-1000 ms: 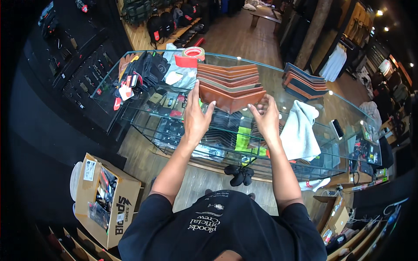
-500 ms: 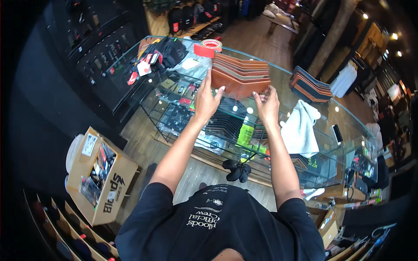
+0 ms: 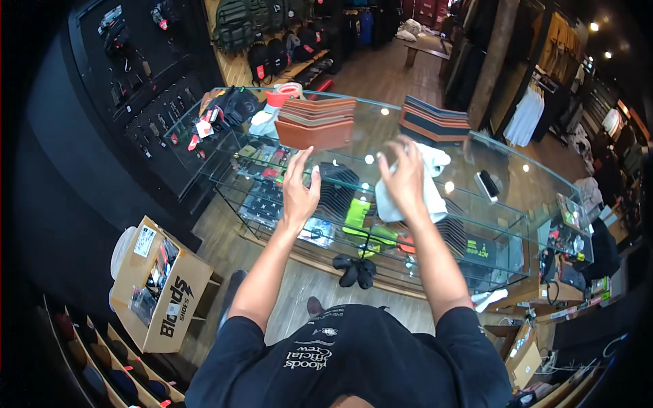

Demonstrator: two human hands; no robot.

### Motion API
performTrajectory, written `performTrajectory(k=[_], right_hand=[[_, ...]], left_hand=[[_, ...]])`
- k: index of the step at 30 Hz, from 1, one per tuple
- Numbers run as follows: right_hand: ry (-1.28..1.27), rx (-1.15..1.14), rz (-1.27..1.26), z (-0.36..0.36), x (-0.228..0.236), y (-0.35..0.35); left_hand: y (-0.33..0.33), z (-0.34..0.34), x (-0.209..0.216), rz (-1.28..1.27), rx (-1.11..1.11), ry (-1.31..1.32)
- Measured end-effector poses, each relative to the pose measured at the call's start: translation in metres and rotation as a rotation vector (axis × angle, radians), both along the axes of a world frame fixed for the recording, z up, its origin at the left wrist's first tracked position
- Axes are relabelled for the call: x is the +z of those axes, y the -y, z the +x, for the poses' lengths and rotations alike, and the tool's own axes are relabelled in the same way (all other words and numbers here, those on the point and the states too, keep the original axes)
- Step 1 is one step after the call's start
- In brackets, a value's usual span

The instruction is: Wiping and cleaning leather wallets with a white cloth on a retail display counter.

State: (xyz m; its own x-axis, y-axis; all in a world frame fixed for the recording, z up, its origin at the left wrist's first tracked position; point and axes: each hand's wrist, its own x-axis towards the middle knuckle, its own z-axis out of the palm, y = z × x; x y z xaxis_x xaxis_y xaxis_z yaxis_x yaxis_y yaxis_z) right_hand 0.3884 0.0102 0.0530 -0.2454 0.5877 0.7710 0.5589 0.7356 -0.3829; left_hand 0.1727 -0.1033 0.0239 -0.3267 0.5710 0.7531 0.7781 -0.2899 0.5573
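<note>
Right hand (image 3: 403, 178) closed on white cloth (image 3: 425, 187) on glass counter (image 3: 476, 160), left hand (image 3: 299, 192) open, empty at its 9 o'clock; risk: a wide wipe toward 11 o'clock nudges brown wallet stack (image 3: 316, 124) off.

A crumpled white cloth (image 3: 427, 183) lies on the glass bench (image 3: 517, 183), right of a fanned row of brown wallets (image 3: 316, 122).

Both hands drew back from the brown wallets (image 3: 314, 122); right hand (image 3: 403, 178) reached the white cloth (image 3: 425, 194)
</note>
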Motion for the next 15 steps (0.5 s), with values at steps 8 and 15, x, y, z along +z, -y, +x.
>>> performTrajectory(k=[8,15], right_hand=[[0.277,-0.069,-0.246,0.091,-0.020,-0.036],[-0.114,-0.163,-0.250,0.156,-0.033,-0.007]], left_hand=[[-0.052,0.084,0.038,-0.029,-0.284,-0.064],[-0.165,0.146,0.051,-0.119,-0.476,-0.323]])
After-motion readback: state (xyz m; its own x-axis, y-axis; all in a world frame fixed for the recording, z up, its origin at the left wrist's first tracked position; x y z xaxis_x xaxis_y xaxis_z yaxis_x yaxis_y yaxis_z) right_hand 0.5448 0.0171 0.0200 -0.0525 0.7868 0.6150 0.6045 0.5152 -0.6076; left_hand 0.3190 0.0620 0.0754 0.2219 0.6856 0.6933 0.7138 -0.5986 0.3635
